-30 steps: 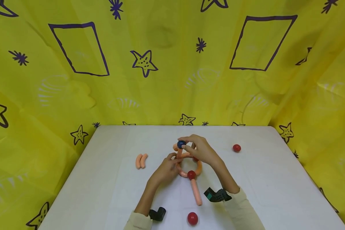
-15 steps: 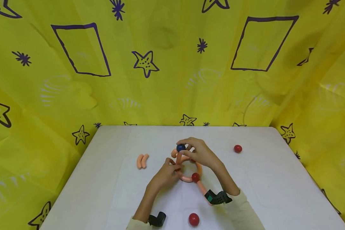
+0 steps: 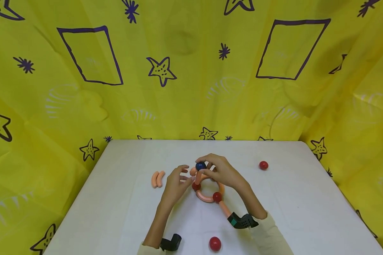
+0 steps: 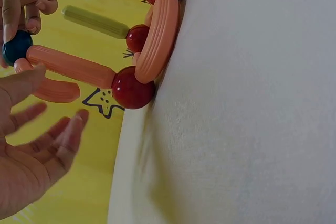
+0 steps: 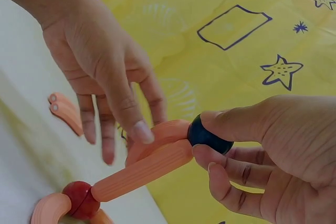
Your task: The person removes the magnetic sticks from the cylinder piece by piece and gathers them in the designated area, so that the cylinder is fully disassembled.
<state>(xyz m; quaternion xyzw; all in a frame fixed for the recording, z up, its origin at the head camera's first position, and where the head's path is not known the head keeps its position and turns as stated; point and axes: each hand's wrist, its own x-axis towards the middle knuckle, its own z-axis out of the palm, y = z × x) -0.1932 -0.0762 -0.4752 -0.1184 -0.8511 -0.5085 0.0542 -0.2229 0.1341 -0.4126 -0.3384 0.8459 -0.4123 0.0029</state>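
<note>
My right hand (image 3: 224,172) pinches a blue ball (image 5: 206,137) between thumb and fingers. A straight, ridged pink stick (image 5: 144,171) runs from that ball down to a red ball (image 4: 133,87). A curved pink stick (image 4: 55,88) also hangs from the blue ball. The red ball belongs to a ring of curved sticks (image 3: 205,198) and red balls on the table. My left hand (image 3: 175,186) is beside the straight stick, its fingers spread and holding nothing. Another straight stick, greenish in the left wrist view (image 4: 94,21), rises from a further red ball (image 4: 137,39).
Two curved pink sticks (image 3: 157,179) lie left of the ring. One loose red ball (image 3: 263,165) sits at the back right, another (image 3: 215,244) near the front. A pink stick (image 3: 225,209) extends from the ring's front ball (image 3: 217,197) under my right wrist. Yellow cloth (image 3: 191,106) hangs behind the table.
My left hand has let go near the stick's lower end and drawn back left, its fingers opening. The ring has turned slightly, and my right hand has come down a little with the blue ball.
</note>
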